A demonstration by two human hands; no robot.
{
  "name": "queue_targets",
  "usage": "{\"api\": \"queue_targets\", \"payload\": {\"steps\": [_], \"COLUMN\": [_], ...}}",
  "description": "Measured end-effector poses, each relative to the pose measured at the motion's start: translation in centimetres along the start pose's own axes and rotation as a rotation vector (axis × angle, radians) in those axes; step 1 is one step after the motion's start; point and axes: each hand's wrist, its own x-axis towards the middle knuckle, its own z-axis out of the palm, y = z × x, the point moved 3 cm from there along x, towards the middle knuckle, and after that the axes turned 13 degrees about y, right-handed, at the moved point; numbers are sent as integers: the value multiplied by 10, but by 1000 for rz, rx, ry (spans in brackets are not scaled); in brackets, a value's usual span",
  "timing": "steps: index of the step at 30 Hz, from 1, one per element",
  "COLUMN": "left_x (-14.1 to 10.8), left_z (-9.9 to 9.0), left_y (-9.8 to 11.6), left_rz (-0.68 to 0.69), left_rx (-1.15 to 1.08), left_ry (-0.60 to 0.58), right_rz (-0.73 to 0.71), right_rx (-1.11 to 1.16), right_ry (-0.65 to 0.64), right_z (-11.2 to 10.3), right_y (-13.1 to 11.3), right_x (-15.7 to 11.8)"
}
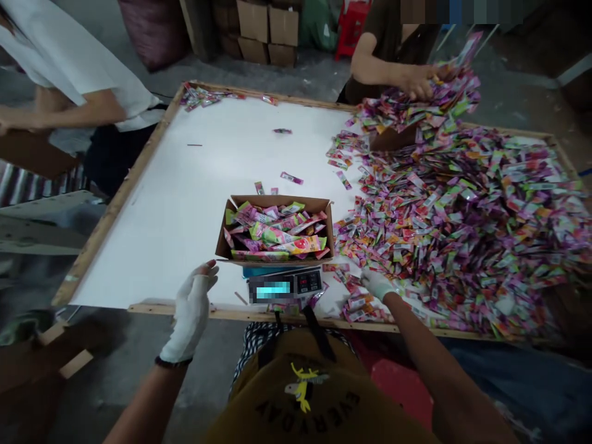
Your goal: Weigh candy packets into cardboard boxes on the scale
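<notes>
My left hand [190, 311], in a white glove with bare fingertips, hovers left of the scale near the table's front edge. Its fingers are stretched out and nothing is in them. A cardboard box [274, 261] full of colourful candy packets [277, 234] sits on a digital scale [308, 282] with its flaps up. My right hand [377, 284], also gloved, is among loose packets at the near edge of a big heap [462, 222]. Blur and packets obscure its fingers, so I cannot tell if it grips any.
A wooden rim [134, 161] borders the white table [157, 228]. Across the heap, a person's hand [419, 83] rests on packets piled above another box [393, 139]. At left, a person in a white shirt [76, 52] handles a box [34, 151]. Cartons [268, 28] and a red stool [350, 28] stand behind.
</notes>
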Motion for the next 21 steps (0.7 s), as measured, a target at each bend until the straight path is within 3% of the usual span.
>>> {"api": "queue_targets", "payload": {"steps": [4,9,12,14,18,20,21], "left_x": [10,44,61,66,63,61,61], "left_z": [7,22,36,46,61,58,54], "left_y": [14,84,126,140,131,115,106], "left_rz": [4,147,278,319,270,220,197], "left_rx": [-16,-71,-72,-72,-78,-81,-79], "left_ry": [-14,-5,-66,-111,-169,-167,-153], "right_rz": [7,-1,-18,-69,-366,-456,-453], "right_rx": [118,331,468,588,980,1111,1135], "right_ry": [60,235,405,526,671,706,723], "right_z": [-14,-43,-86,-126,-206,-222,-221], "right_y": [3,-7,-17,-35,-99,-123,-129], "right_x": [-1,0,-8,-22,-60,-67,-65]}}
